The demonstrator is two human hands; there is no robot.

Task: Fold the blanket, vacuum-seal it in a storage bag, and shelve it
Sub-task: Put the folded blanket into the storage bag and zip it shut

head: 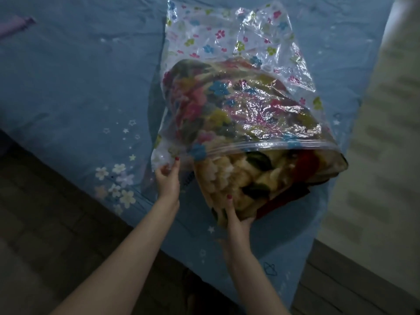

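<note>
A clear plastic storage bag (227,42) printed with small coloured flowers lies on the bed, its open mouth toward me. A folded, multicoloured floral blanket (245,178) sits mostly inside it, with its near end sticking out of the mouth. My left hand (167,176) pinches the bag's left corner at the zip edge. My right hand (236,221) grips the blanket's protruding near end, thumb on top and fingers underneath.
The bed has a blue sheet (79,76) with star and flower prints. A purple cloth (16,26) lies at the far left. Dark wooden floor (45,212) runs along the near side, and a pale wall or panel (375,144) stands to the right.
</note>
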